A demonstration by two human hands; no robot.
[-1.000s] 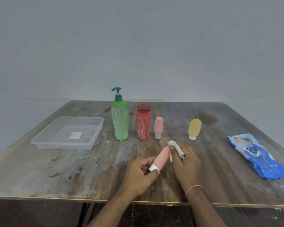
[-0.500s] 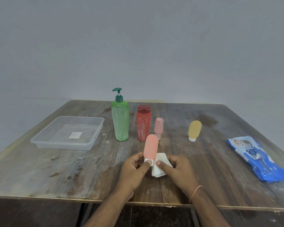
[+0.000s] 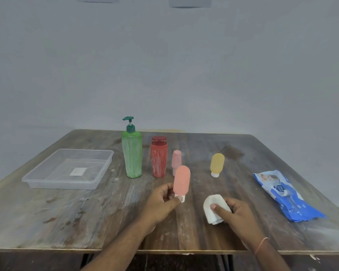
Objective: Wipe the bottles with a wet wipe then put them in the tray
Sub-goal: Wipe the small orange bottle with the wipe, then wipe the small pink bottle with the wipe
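Far left on the desk point(image 3: 47, 222), a clear plastic tray point(image 3: 37, 178) sits with only a small white label showing on its floor. Just right of it stands the tall green pump bottle point(image 3: 132, 155), upright, streaked with white smears. Next along, the red bottle point(image 3: 159, 159) with its dark red cap, also upright and smeared. Beside that, a small pale pink tube point(image 3: 176, 160) stands on its cap, partly hidden behind what the person is holding.

And here's the action: the left hand point(image 3: 161, 204) pinches a salmon-pink tube point(image 3: 181, 179) by its white cap between thumb and curled fingers, holding it upright, cap down, above the desk. Apart from it, to the right, the right hand point(image 3: 237, 214) grips a folded white wet wipe point(image 3: 213, 209), thumb pressed across the front of it, fingers curled behind; wipe and tube are not touching. A thin pink band circles that wrist.

Further back, the yellow tube point(image 3: 217, 163) stands alone on its white cap, well apart from the others. Far right, a blue wet wipe packet point(image 3: 286, 196) lies flat near the desk's edge.
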